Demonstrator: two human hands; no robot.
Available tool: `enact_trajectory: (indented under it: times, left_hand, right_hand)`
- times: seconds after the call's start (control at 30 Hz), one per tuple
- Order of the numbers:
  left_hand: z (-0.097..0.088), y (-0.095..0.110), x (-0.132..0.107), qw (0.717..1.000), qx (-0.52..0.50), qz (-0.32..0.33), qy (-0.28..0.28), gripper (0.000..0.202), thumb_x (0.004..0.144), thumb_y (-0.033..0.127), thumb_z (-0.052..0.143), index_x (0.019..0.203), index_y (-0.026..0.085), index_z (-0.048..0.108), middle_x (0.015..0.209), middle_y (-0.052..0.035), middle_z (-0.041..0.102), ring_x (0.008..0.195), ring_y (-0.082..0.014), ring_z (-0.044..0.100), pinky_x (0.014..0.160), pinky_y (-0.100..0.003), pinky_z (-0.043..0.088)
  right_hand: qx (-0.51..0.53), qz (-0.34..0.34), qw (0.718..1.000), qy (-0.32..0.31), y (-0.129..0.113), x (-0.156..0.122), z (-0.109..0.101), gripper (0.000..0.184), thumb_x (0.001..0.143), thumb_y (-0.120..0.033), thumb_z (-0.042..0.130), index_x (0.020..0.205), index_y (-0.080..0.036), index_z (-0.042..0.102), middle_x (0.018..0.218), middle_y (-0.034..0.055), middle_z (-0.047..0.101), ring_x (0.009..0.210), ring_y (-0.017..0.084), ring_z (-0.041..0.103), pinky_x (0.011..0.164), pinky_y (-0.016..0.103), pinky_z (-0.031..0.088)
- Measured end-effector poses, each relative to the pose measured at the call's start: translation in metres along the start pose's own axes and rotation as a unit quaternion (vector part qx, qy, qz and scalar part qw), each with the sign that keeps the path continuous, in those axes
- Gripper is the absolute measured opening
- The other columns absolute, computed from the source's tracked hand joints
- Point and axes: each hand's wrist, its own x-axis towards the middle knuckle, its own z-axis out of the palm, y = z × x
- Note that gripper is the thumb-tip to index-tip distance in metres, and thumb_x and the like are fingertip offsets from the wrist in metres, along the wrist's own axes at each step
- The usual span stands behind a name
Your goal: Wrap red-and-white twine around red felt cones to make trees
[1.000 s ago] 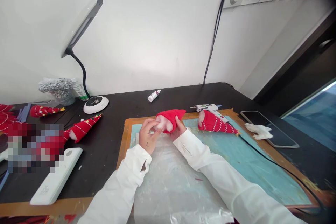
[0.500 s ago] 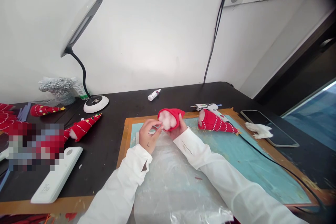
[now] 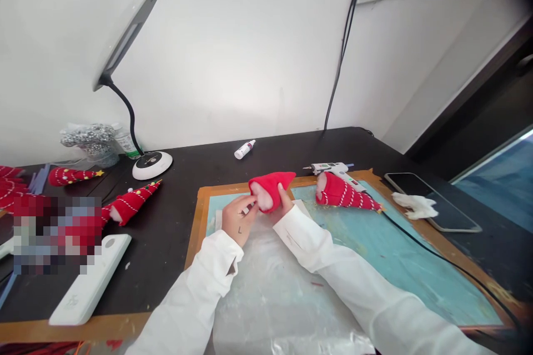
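Observation:
A plain red felt cone is gripped by my right hand, its tip pointing right and its wide mouth turned to the left. White fluffy stuffing fills that mouth. My left hand is closed in a pinch at the stuffing, near the rim; its fingertips are partly hidden. Close by on the right lies a finished-looking red cone with striped cord wound round it, white stuffing at its base and a gold star at its tip. Beneath my hands is a clear plastic bag.
A glue gun lies behind the corded cone, its cable running right. Further right are a phone and a white tuft. A small bottle, desk lamp, white power bank and decorated cones stand or lie further off.
The red cone has turned in my right hand, so its side shows more and its stuffed mouth less. My left fingers stay at the mouth and have shifted slightly.

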Motion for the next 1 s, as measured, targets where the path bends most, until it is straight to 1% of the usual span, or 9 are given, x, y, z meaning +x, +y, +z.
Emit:
enact_trajectory:
  times: [0.17, 0.27, 0.37, 0.47, 0.6, 0.77, 0.83, 0.93, 1.0]
  left_hand:
    - [0.000, 0.003, -0.001, 0.993, -0.077, 0.003, 0.085, 0.012, 0.080, 0.028, 0.065, 0.089, 0.020, 0.067, 0.089, -0.0040, 0.063, 0.079, -0.0129, 0.060, 0.058, -0.019, 0.050]
    - [0.002, 0.004, -0.002, 0.994, -0.095, 0.024, 0.039, 0.009, 0.080, 0.025, 0.065, 0.085, 0.019, 0.068, 0.090, -0.0050, 0.063, 0.084, -0.0145, 0.061, 0.064, -0.022, 0.053]
    - [0.005, 0.002, -0.003, 0.998, -0.059, 0.030, -0.012, 0.008, 0.078, 0.014, 0.061, 0.076, 0.017, 0.068, 0.078, -0.0030, 0.063, 0.071, -0.0129, 0.059, 0.062, -0.022, 0.049]
    - [0.006, 0.001, -0.004, 0.999, -0.030, 0.033, -0.027, 0.014, 0.077, 0.010, 0.057, 0.072, 0.017, 0.068, 0.070, -0.0015, 0.061, 0.065, -0.0124, 0.055, 0.061, -0.024, 0.045]
    - [0.004, 0.004, -0.003, 0.997, -0.060, 0.016, -0.050, 0.015, 0.081, 0.017, 0.054, 0.076, 0.018, 0.068, 0.077, -0.0038, 0.065, 0.071, -0.0148, 0.059, 0.066, -0.025, 0.046]
    - [-0.004, -0.009, 0.003, 0.977, -0.168, -0.105, 0.077, 0.012, 0.071, 0.012, 0.050, 0.064, 0.018, 0.058, 0.072, -0.0020, 0.062, 0.076, -0.0160, 0.059, 0.074, -0.028, 0.046]
    - [-0.006, -0.019, 0.008, 0.951, -0.249, -0.146, 0.107, 0.009, 0.072, 0.017, 0.051, 0.078, 0.019, 0.058, 0.090, -0.0035, 0.063, 0.091, -0.0179, 0.059, 0.084, -0.031, 0.046]
    - [-0.005, -0.026, 0.011, 0.933, -0.312, -0.174, 0.034, 0.046, 0.075, 0.031, 0.062, 0.118, 0.022, 0.049, 0.133, -0.0090, 0.048, 0.124, -0.0228, 0.046, 0.101, -0.038, 0.038]
    - [-0.002, -0.025, 0.010, 0.934, -0.311, -0.167, -0.053, 0.071, 0.072, 0.037, 0.071, 0.132, 0.023, 0.037, 0.142, -0.0125, 0.038, 0.131, -0.0251, 0.039, 0.106, -0.040, 0.034]
  right_hand:
    - [-0.001, -0.065, 0.994, 0.086, -0.014, 0.003, -0.003, 0.070, 0.067, -0.071, 0.065, 0.116, -0.024, 0.054, 0.126, 0.0042, 0.058, 0.128, 0.025, 0.046, 0.103, 0.038, 0.047]
    - [-0.041, -0.051, 0.997, 0.043, -0.003, 0.002, 0.001, 0.081, 0.060, -0.074, 0.067, 0.118, -0.020, 0.051, 0.126, 0.0092, 0.057, 0.127, 0.029, 0.047, 0.102, 0.043, 0.048]
    - [-0.062, -0.061, 0.996, 0.033, 0.016, 0.001, 0.007, 0.092, 0.053, -0.071, 0.073, 0.122, -0.019, 0.044, 0.122, 0.0131, 0.059, 0.120, 0.034, 0.052, 0.095, 0.046, 0.051]
    - [-0.076, -0.096, 0.992, 0.042, 0.025, -0.001, 0.009, 0.089, 0.056, -0.068, 0.073, 0.124, -0.020, 0.039, 0.116, 0.0131, 0.061, 0.112, 0.033, 0.057, 0.091, 0.046, 0.053]
    - [-0.170, -0.132, 0.976, -0.013, 0.014, -0.009, 0.004, 0.083, 0.059, -0.064, 0.075, 0.119, -0.018, 0.041, 0.112, 0.0149, 0.062, 0.108, 0.031, 0.060, 0.093, 0.045, 0.051]
    - [-0.341, -0.208, 0.913, 0.080, -0.006, -0.019, 0.000, 0.090, 0.056, -0.057, 0.079, 0.125, -0.015, 0.038, 0.122, 0.0175, 0.056, 0.113, 0.031, 0.056, 0.098, 0.048, 0.046]
    - [-0.433, -0.227, 0.869, 0.083, -0.008, -0.020, 0.000, 0.095, 0.055, -0.052, 0.080, 0.130, -0.014, 0.037, 0.122, 0.0180, 0.055, 0.114, 0.033, 0.054, 0.099, 0.050, 0.044]
    - [-0.525, -0.255, 0.810, 0.063, -0.004, -0.020, -0.001, 0.109, 0.050, -0.047, 0.080, 0.138, -0.011, 0.027, 0.126, 0.0207, 0.050, 0.114, 0.036, 0.052, 0.097, 0.052, 0.044]
    - [-0.543, -0.276, 0.792, 0.033, 0.002, -0.019, -0.002, 0.118, 0.047, -0.045, 0.080, 0.141, -0.009, 0.019, 0.130, 0.0228, 0.044, 0.116, 0.036, 0.051, 0.097, 0.051, 0.044]
